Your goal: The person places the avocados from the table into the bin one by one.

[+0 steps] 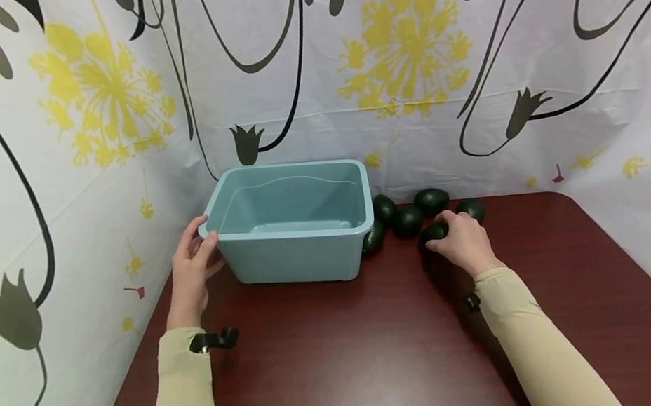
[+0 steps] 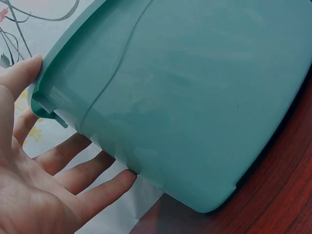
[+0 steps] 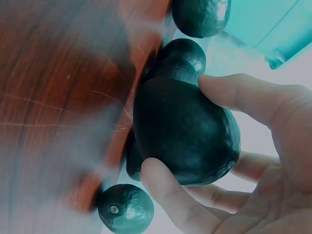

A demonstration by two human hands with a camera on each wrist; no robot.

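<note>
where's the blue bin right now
In the head view, the blue bin stands just left of centre on the table, between the left hand and the dark green avocados.

Flower-printed white backdrop [image 1: 297, 104], reddish-brown table [image 1: 338, 364].

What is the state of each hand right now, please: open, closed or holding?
Left hand: open, touching the blue bin.
Right hand: holding one dark green avocado.

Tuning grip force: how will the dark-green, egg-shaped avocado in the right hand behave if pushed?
The dark-green, egg-shaped avocado may roll, given its rounded sides. Its glossy surface could be slippery. It seems fairly stiff: no dent shows where the right hand holds it.
</note>
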